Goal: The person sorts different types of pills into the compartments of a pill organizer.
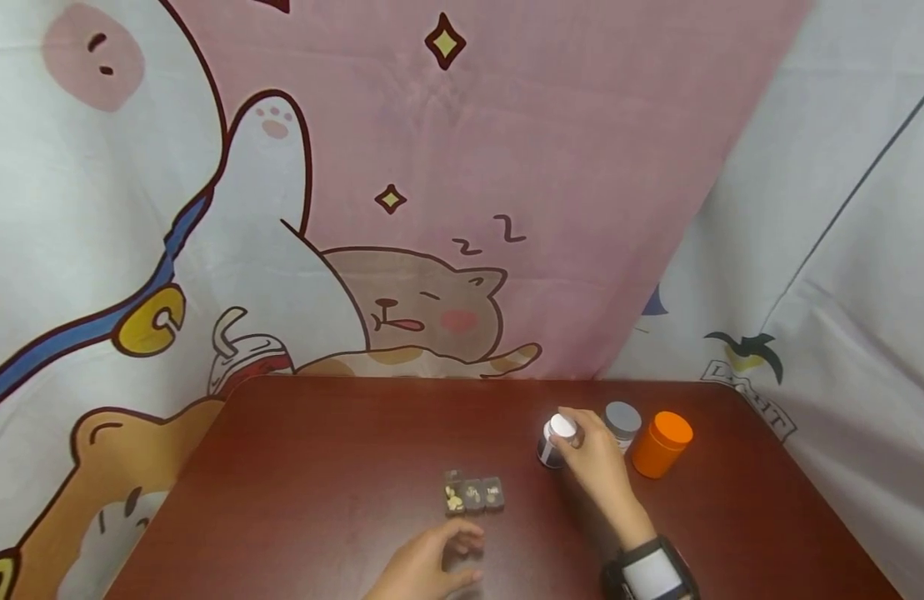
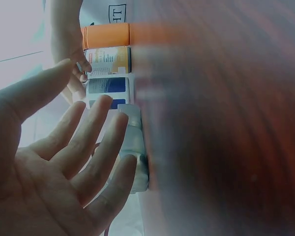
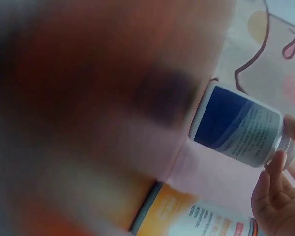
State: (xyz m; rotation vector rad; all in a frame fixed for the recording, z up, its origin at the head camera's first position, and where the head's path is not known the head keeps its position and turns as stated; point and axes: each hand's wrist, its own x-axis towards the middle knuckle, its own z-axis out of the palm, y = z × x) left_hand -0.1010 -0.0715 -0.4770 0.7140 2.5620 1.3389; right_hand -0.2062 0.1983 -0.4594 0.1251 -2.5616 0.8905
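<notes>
My right hand (image 1: 596, 454) pinches the white cap of a small pill bottle (image 1: 549, 450) at the right of the table. In the right wrist view, this white bottle (image 3: 238, 125) has a blue label, and fingertips and thumb hold it by the cap. My left hand (image 1: 432, 562) hovers at the table's front with loosely bent fingers and holds nothing. Just beyond it lies a small translucent pill organizer (image 1: 472, 494) with several compartments. Pale yellowish pieces show in its left compartment, whose lid seems raised. In the left wrist view, the left fingers partly hide the organizer (image 2: 132, 140).
A grey-capped bottle (image 1: 622, 419) with an orange and white label stands right of the held bottle, partly behind my right hand. Beside it is an orange bottle (image 1: 660, 446). The brown table (image 1: 319, 467) ends at a printed cloth backdrop (image 1: 581, 208).
</notes>
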